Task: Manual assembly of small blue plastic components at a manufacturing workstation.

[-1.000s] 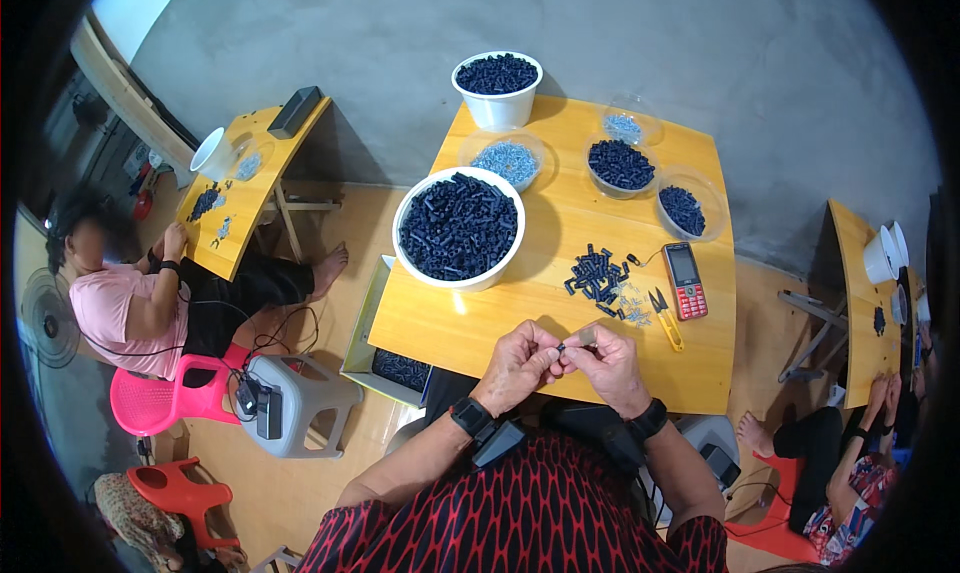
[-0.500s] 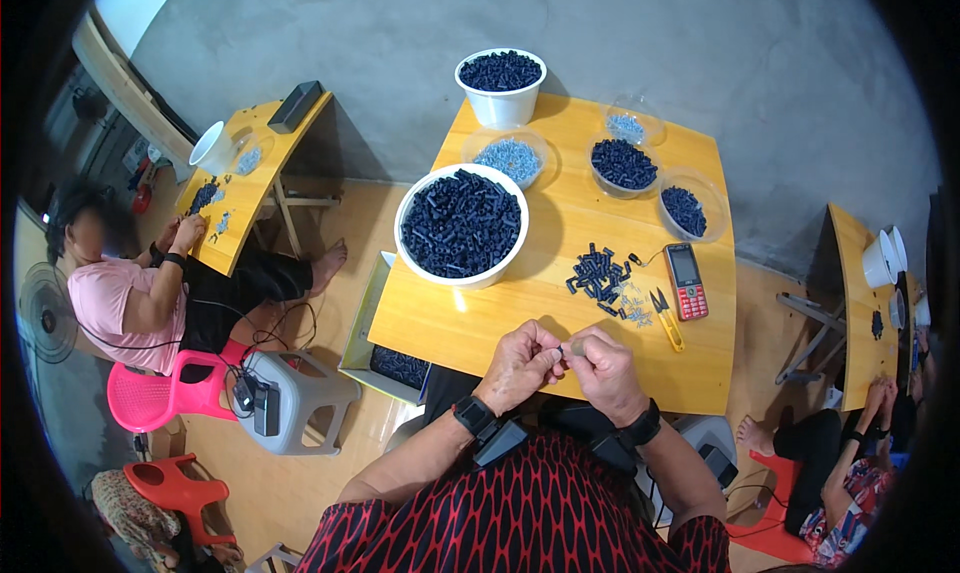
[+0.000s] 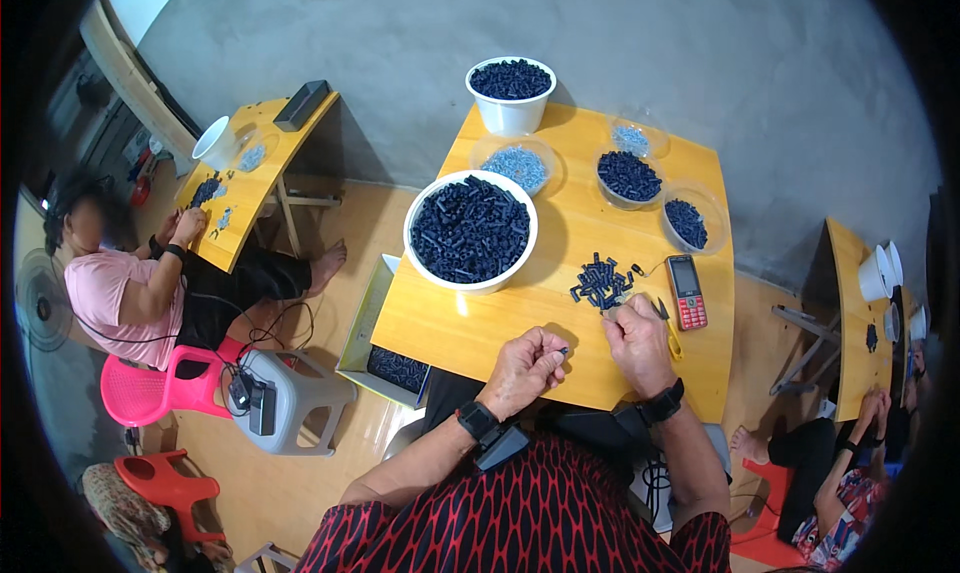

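Near the table's front edge, my left hand [image 3: 526,373] is closed, pinching a small dark tube [image 3: 563,351] whose tip shows past the thumb. My right hand [image 3: 640,345] is apart from it, fingers bent and pressed together at the near side of a loose pile of short dark tubes [image 3: 600,279]. Whatever those fingertips hold is too small or hidden to make out, and the hand covers the spot just below the pile. Yellow-handled thread snips [image 3: 673,341] lie beside my right hand, partly hidden by it.
A red keypad phone [image 3: 687,291] lies right of the pile. Large white tubs [image 3: 410,235] of dark tubes stand left and at the back. Clear bowls hold dark tubes [image 3: 630,176] and light blue bits [image 3: 516,168]. Another person [image 3: 125,293] works at a left table.
My hands have parted. The right one has moved right and forward to the pile, over the light blue bits; the left stays near the front edge with the small tube.
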`<state>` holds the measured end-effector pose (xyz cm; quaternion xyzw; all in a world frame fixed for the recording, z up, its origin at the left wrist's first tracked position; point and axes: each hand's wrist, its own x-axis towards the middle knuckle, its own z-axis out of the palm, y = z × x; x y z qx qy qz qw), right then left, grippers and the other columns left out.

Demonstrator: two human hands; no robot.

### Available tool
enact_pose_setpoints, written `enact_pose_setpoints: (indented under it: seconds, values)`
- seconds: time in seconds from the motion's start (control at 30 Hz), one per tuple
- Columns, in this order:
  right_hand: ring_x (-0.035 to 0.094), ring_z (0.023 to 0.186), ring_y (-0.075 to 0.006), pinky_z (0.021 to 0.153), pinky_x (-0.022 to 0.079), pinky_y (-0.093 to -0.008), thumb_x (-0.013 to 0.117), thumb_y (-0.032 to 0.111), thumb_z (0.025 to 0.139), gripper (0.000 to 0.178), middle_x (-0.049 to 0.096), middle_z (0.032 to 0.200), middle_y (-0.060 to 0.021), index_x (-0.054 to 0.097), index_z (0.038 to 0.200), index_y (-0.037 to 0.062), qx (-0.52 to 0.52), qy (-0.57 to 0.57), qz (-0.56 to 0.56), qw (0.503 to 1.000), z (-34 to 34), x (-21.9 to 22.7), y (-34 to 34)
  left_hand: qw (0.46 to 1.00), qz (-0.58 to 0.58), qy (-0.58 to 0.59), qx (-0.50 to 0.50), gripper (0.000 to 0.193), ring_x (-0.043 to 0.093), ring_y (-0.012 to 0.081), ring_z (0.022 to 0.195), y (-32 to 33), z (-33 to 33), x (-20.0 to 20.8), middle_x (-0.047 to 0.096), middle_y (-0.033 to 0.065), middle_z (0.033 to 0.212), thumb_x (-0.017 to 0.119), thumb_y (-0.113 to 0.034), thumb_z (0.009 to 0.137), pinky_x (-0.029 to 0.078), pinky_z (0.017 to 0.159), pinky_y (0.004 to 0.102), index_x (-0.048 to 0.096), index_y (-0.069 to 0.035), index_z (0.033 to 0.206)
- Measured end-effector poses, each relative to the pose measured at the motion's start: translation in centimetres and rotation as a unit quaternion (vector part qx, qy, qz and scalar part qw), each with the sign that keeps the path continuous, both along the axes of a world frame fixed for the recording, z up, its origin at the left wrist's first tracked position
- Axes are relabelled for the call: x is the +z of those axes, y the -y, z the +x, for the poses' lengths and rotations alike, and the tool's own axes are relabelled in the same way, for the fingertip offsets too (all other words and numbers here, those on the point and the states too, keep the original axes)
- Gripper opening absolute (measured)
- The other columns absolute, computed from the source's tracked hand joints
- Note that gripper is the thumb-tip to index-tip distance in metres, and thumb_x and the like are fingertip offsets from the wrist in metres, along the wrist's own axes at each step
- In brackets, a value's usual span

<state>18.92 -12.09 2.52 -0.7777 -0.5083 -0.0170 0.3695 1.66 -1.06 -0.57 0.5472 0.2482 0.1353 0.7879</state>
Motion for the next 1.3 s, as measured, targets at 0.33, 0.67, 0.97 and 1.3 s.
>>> enact_pose_setpoints:
  seconds: [0.33,0.67,0.97,1.3]
  values:
    - [0.058,0.076,-0.0362,0.065,0.046,-0.0446,0.066,0.002,0.08,0.007,0.054,0.083,-0.0159,0.059,0.08,0.0006,0.008,0.042,-0.064,0.997,0.0,0.3,-0.5,1.0,0.0,0.004,-0.001,0.007,0.057,0.0058,0.068,-0.2,-0.1,0.1,0.058,-0.0002,0.082,0.056,-0.006,0.097,0.048,0.057,0.0201,0.055,-0.003,0.103]
    - [0.057,0.087,-0.0422,0.072,0.046,-0.0478,0.059,0.001,0.086,0.007,0.055,0.093,-0.0212,0.055,0.09,-0.0018,0.077,-0.027,-0.053,0.995,-1.7,0.3,0.4,1.0,-0.022,-0.005,0.001,0.008,0.058,0.0062,0.063,-0.4,0.2,0.5,0.06,0.0004,0.079,0.056,-0.006,0.097,0.048,0.055,0.0202,0.056,-0.002,0.104]
    - [0.061,0.084,-0.0366,0.072,0.05,-0.0407,0.058,-0.004,0.084,0.02,0.058,0.093,-0.0186,0.062,0.103,-0.0047,0.127,-0.153,-0.01,0.98,-2.8,0.3,0.1,0.997,-0.023,0.033,0.063,0.005,0.061,0.0108,0.068,0.3,0.9,-0.5,0.062,0.0058,0.084,0.053,-0.003,0.097,0.053,0.061,0.0238,0.051,-0.002,0.101]
    - [0.061,0.082,-0.036,0.071,0.05,-0.0401,0.06,-0.003,0.082,0.018,0.058,0.092,-0.0177,0.063,0.1,-0.0026,0.163,-0.151,-0.027,0.975,-3.5,0.7,-1.0,0.991,-0.028,0.053,0.122,0.01,0.056,0.0081,0.064,0.3,0.2,-0.4,0.061,0.0043,0.086,0.054,-0.006,0.098,0.048,0.056,0.0214,0.048,-0.005,0.105]
